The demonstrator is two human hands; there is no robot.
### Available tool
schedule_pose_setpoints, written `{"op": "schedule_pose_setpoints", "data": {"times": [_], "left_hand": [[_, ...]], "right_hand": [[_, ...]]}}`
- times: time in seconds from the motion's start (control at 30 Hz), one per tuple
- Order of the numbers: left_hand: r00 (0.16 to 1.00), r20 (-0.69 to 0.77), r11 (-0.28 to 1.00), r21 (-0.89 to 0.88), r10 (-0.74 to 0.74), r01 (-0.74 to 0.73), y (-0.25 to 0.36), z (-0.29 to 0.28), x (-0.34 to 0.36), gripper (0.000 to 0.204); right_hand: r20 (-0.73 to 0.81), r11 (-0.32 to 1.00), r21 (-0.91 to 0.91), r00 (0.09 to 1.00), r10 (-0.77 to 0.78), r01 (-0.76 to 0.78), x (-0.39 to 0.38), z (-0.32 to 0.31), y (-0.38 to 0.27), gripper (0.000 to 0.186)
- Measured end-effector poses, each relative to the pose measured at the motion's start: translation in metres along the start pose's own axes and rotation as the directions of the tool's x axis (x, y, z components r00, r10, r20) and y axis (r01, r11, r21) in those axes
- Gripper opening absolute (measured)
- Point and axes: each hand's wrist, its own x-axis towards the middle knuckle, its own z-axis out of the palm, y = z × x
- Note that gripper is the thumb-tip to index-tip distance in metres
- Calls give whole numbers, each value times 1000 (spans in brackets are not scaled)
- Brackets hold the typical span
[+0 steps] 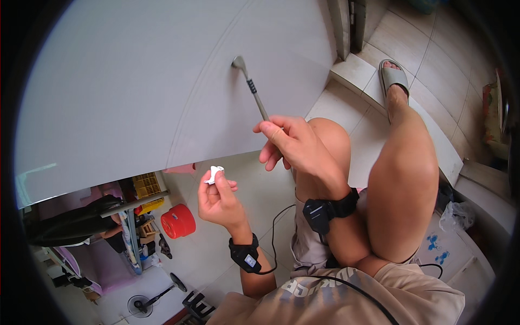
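Note:
My right hand (295,143) pinches the near end of a slim grey metal rod (260,105) between thumb and index finger, its other fingers loosely curled. The rod carries a black ribbed band and a rounded, bent head at its far end, which lies against a large pale grey-white panel (124,97). Whether the head is fixed to the panel or only touches it, I cannot tell. Lower and to the left, below the panel's edge, my left hand (222,200) holds a small white crumpled piece (215,174) between thumb and fingers. Its material is unclear.
A red bucket (178,221) stands on the tiled floor at the left, near a yellow crate (147,190) and a fan (141,306). Dark cables run from my wristbands. A step (355,70) lies by the door frame at upper right; a clear plastic bag (457,216) is at the right.

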Motion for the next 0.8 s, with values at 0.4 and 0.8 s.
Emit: {"op": "schedule_pose_setpoints", "data": {"times": [0.4,0.8], "left_hand": [[998,56,999,14,-30,30,-8,0,-16,22],[999,31,1000,5,13,-13,-3,2,-5,21]], "right_hand": [[47,994,-57,994,96,-93,4,12,8,36],[441,930,-367,875,201,-29,-1,8,6,34]]}}
